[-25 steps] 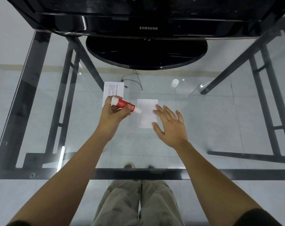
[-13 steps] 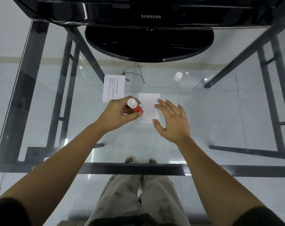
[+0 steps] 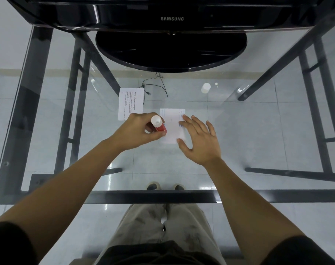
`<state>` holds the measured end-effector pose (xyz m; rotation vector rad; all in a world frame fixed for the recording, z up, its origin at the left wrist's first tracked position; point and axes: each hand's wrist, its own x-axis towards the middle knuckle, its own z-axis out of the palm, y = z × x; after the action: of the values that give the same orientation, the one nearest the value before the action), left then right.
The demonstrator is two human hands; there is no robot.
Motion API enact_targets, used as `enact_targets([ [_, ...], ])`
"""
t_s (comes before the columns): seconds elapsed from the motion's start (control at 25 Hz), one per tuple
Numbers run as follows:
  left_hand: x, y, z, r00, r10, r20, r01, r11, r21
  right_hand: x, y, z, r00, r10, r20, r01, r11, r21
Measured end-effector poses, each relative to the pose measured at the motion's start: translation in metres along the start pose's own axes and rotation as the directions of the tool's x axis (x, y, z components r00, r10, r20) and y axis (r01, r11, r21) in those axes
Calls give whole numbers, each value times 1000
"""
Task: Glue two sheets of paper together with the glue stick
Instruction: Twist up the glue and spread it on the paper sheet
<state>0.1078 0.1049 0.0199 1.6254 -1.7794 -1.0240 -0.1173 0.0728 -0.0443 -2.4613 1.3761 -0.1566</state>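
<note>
A small white sheet of paper (image 3: 172, 125) lies flat on the glass table (image 3: 258, 131). My right hand (image 3: 200, 142) rests on its right edge with fingers spread. My left hand (image 3: 140, 131) grips a red glue stick (image 3: 159, 125), held nearly upright with its white end up and its lower end on the sheet's left edge. A second printed sheet (image 3: 131, 103) lies just beyond my left hand, partly hidden by it. The white cap (image 3: 205, 88) stands apart at the back right.
A black Samsung monitor (image 3: 172, 18) with a round base (image 3: 170, 52) stands at the back of the table. A thin black cable (image 3: 155, 87) lies behind the sheets. Table frame bars and my legs show through the glass.
My left hand has turned the glue stick from lying sideways to nearly upright and lowered it onto the sheet's left edge. My right hand stays on the sheet.
</note>
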Motion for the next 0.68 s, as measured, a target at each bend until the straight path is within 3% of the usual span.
enact_targets([
  [0.12,0,-1,2,997,-13,81,9,999,48,0,0,0,1000,-2,3,2,1000,6],
  [0.28,6,0,-1,998,-20,-58,22,999,38,1,1,1,1000,-2,5,2,1000,-1],
  [0.48,3,7,6,996,-12,89,9,999,37,1,0,1,1000,-5,7,5,1000,-1],
  [0.68,13,0,-7,994,-44,-97,49,998,49,1,1,2,1000,-7,7,7,1000,-8],
])
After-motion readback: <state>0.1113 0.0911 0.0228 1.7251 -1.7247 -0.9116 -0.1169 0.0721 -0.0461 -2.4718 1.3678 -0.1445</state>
